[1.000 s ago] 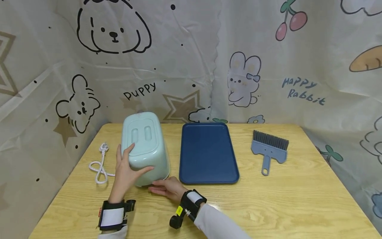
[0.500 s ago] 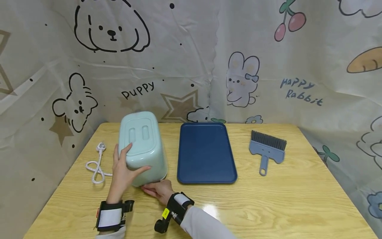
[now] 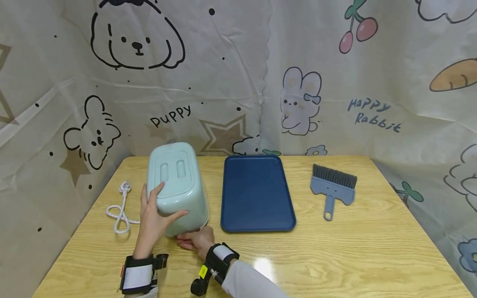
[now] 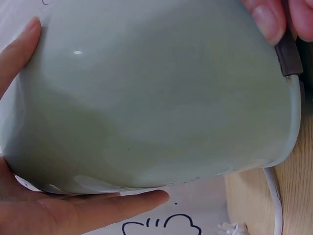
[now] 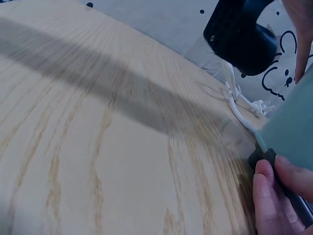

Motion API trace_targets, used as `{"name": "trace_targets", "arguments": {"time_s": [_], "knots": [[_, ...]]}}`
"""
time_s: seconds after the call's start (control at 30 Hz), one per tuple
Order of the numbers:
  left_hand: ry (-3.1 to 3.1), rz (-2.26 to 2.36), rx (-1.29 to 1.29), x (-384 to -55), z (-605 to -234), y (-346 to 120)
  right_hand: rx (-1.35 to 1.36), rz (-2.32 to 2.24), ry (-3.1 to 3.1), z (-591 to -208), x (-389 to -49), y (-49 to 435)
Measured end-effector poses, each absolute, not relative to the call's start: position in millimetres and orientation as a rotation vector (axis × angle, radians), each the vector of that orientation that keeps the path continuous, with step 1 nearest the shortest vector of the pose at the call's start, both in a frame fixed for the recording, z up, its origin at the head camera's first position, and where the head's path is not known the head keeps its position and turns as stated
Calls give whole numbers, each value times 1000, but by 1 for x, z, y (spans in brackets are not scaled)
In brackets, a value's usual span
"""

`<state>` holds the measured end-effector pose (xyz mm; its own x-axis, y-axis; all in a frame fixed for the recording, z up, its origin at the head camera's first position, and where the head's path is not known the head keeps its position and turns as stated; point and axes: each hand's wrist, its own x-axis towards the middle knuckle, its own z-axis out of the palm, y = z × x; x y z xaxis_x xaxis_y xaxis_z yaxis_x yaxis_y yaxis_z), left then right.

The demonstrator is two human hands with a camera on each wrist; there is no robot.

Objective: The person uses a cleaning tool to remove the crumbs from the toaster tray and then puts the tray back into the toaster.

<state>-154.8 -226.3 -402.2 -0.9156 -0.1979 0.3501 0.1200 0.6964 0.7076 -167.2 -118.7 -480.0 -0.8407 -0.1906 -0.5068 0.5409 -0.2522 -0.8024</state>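
A gap of table parted the mint appliance from the blue tray. The left hand spread wide against the appliance; the right hand pinched a dark strip only wrist views showed.

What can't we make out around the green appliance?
Head: the dark strip at the base of the green appliance, covered by the right hand.
Right wrist: the strip's near end, cut off by the right edge.
Left wrist: where the white cord joins the appliance, hidden by its body; the plug, blurred and cut by the bottom edge.
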Motion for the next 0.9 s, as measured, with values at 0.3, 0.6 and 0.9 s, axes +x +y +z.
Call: {"name": "trace_targets", "arguments": {"time_s": [0.3,0.6,0.9], "knots": [[-2493,-1063,42,-154,-404,-225,445,-2100,1576,-483,-168,-119],[-2472,-1041,25,-155,-405,-226,483,-2114,1621,-484,-170,-122],[-2471,-1047,29,-154,-408,-228,478,-2093,1568,-481,-169,-121]]}}
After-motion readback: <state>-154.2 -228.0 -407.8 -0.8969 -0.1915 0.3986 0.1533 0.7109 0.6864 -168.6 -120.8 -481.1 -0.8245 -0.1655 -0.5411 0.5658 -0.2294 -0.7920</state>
